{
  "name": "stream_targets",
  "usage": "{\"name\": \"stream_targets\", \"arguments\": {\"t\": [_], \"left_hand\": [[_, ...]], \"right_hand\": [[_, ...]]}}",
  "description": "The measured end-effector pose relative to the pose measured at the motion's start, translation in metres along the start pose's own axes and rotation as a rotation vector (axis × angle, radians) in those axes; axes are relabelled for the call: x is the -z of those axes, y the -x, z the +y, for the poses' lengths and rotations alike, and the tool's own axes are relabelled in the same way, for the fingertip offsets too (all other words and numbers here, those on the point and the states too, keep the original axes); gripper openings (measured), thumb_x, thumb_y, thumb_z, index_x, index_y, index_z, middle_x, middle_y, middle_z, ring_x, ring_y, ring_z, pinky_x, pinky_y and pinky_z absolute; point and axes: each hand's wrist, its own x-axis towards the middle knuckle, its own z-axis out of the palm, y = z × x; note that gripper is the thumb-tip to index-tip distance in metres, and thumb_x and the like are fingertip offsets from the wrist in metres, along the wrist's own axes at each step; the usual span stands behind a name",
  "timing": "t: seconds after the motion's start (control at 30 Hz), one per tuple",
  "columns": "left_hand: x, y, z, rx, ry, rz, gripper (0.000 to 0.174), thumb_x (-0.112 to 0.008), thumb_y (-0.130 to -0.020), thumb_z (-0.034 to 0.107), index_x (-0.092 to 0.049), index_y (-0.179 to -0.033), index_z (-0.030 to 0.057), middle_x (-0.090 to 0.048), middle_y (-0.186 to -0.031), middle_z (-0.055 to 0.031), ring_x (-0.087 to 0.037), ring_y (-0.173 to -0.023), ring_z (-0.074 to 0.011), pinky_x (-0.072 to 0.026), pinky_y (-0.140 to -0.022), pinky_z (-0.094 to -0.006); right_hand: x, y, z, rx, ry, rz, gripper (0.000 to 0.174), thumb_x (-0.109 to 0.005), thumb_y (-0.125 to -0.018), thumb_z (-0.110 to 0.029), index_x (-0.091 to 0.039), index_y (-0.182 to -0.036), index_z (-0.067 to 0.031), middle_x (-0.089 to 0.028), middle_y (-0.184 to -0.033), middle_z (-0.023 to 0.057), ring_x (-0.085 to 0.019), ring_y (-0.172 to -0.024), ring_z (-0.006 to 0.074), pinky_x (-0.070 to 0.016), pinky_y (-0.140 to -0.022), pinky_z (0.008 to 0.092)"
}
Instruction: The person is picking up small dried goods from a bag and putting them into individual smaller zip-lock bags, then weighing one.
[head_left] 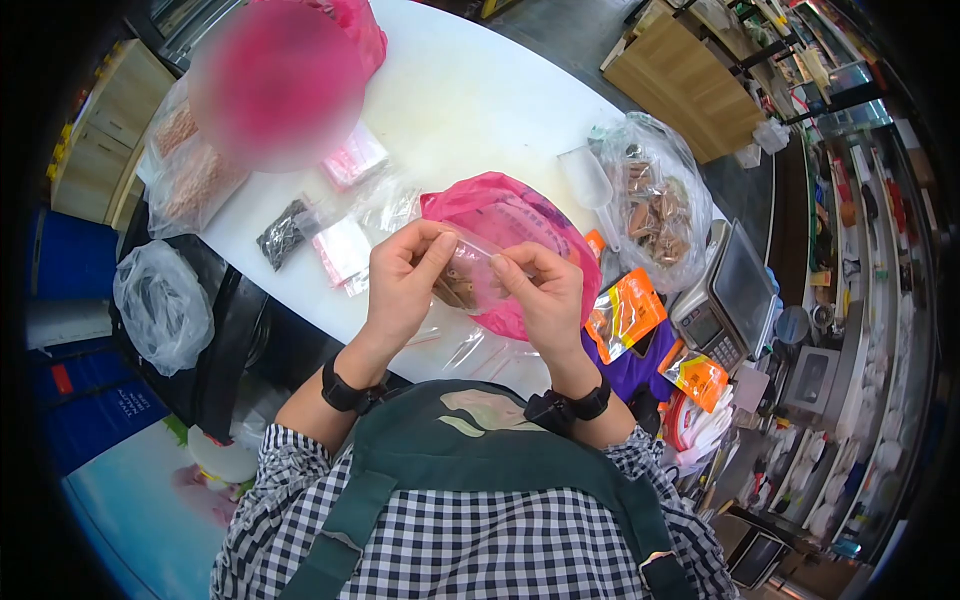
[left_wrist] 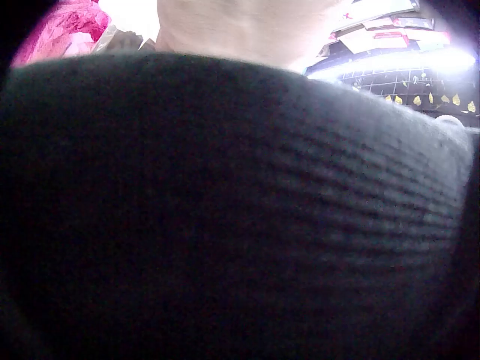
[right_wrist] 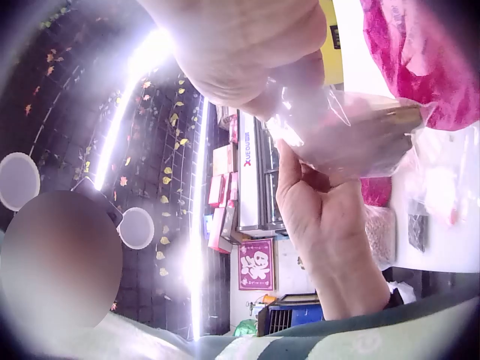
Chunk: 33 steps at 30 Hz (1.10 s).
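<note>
Shop shelves crowd the far side of the room, and a white bench (head_left: 470, 100) runs across it with a crumpled pink bag (head_left: 520, 215) near its front edge. Just in front of the pink bag, raised off the bench, a small clear pouch (head_left: 466, 275) with brown pieces inside sits between the person's two hands. The left hand (head_left: 403, 280) has its thumb and fingertips curled onto the pouch's left edge, pinching it. The right hand (head_left: 548, 298) pinches the opposite edge the same way. From the right wrist the pouch (right_wrist: 352, 127) shows stretched between them.

Right of the pink bag lies a big clear bag of brown pieces (head_left: 655, 205), with a scale (head_left: 725, 295) nearer the person. Orange packets (head_left: 625, 312) lie just beside the pink bag's right edge. A small dark packet (head_left: 285, 232) lies well to its left.
</note>
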Motion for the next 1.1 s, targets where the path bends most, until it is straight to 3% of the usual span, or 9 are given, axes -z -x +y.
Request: {"name": "stream_targets", "arguments": {"t": [0.07,0.3,0.37,0.53,0.73,0.8,0.87,1.1], "left_hand": [[-0.003,0.002,0.005,0.014,0.059,0.014,0.015,-0.058,-0.098,0.013,-0.063,-0.098,-0.0004,-0.066,-0.077,-0.0022,-0.059,-0.066,-0.0045,-0.0476,-0.060,-0.0190],[-0.002,0.006,-0.002,-0.025,0.016,0.050,0.015,-0.059,-0.097,0.011,-0.064,-0.096,-0.0031,-0.067,-0.077,-0.0042,-0.062,-0.067,-0.0073,-0.0511,-0.059,-0.0209],[0.001,0.006,-0.003,-0.128,-0.202,-0.010,0.011,-0.059,-0.096,0.007,-0.064,-0.095,-0.0036,-0.067,-0.078,-0.0045,-0.063,-0.068,-0.0083,-0.0513,-0.060,-0.0209],[-0.008,0.009,-0.014,-0.103,-0.068,-0.033,0.008,-0.059,-0.095,0.002,-0.063,-0.097,-0.0037,-0.067,-0.077,-0.0047,-0.063,-0.068,-0.0086,-0.0519,-0.061,-0.0219],[0.000,0.013,-0.025,-0.148,-0.292,-0.034,0.008,-0.057,-0.097,0.004,-0.061,-0.095,-0.0027,-0.067,-0.076,-0.0047,-0.063,-0.068,-0.0083,-0.0509,-0.063,-0.0213],[-0.003,0.016,-0.020,-0.099,-0.239,-0.058,0.009,-0.056,-0.097,0.004,-0.060,-0.095,-0.0033,-0.066,-0.076,-0.0055,-0.064,-0.069,-0.0096,-0.0528,-0.062,-0.0230],[-0.006,0.018,-0.020,-0.125,-0.166,-0.021,0.011,-0.057,-0.098,0.009,-0.059,-0.095,-0.0005,-0.064,-0.077,-0.0026,-0.060,-0.069,-0.0064,-0.0472,-0.063,-0.0188],[-0.010,0.022,-0.018,-0.135,-0.103,0.027,0.009,-0.058,-0.097,0.008,-0.058,-0.093,-0.0001,-0.062,-0.075,-0.0011,-0.054,-0.064,-0.0053,-0.0421,-0.059,-0.0193]], "right_hand": [[0.001,0.001,0.000,-0.007,0.010,0.008,0.009,-0.068,-0.090,-0.006,-0.068,-0.089,0.0024,-0.064,-0.077,-0.0003,-0.053,-0.068,0.0046,-0.0407,-0.059,0.0197],[0.001,-0.002,0.002,0.136,0.192,0.016,0.009,-0.070,-0.086,-0.007,-0.067,-0.085,0.0018,-0.063,-0.072,0.0046,-0.056,-0.065,0.0092,-0.0427,-0.059,0.0255],[0.000,-0.006,-0.002,0.167,0.219,0.016,0.009,-0.070,-0.085,-0.008,-0.068,-0.086,0.0012,-0.063,-0.072,0.0054,-0.057,-0.065,0.0113,-0.0438,-0.059,0.0277],[-0.004,-0.005,-0.003,0.309,0.512,-0.016,0.008,-0.069,-0.079,-0.010,-0.066,-0.081,-0.0035,-0.062,-0.074,0.0089,-0.060,-0.073,0.0268,-0.0456,-0.065,0.0373],[-0.005,-0.003,0.009,0.458,0.620,-0.021,0.009,-0.066,-0.080,-0.011,-0.059,-0.076,-0.0055,-0.058,-0.072,0.0075,-0.056,-0.071,0.0274,-0.0407,-0.067,0.0390],[-0.006,-0.001,0.007,0.440,0.590,-0.018,0.011,-0.066,-0.079,-0.010,-0.058,-0.074,-0.0049,-0.057,-0.071,0.0079,-0.056,-0.069,0.0278,-0.0405,-0.065,0.0392],[-0.006,0.000,0.007,0.369,0.500,-0.051,0.009,-0.067,-0.081,-0.008,-0.060,-0.079,-0.0038,-0.058,-0.071,0.0082,-0.057,-0.070,0.0256,-0.0426,-0.063,0.0366],[0.000,0.005,0.008,0.346,0.476,-0.080,0.012,-0.067,-0.081,-0.008,-0.057,-0.077,-0.0030,-0.057,-0.071,0.0095,-0.056,-0.069,0.0263,-0.0408,-0.062,0.0371]]}}
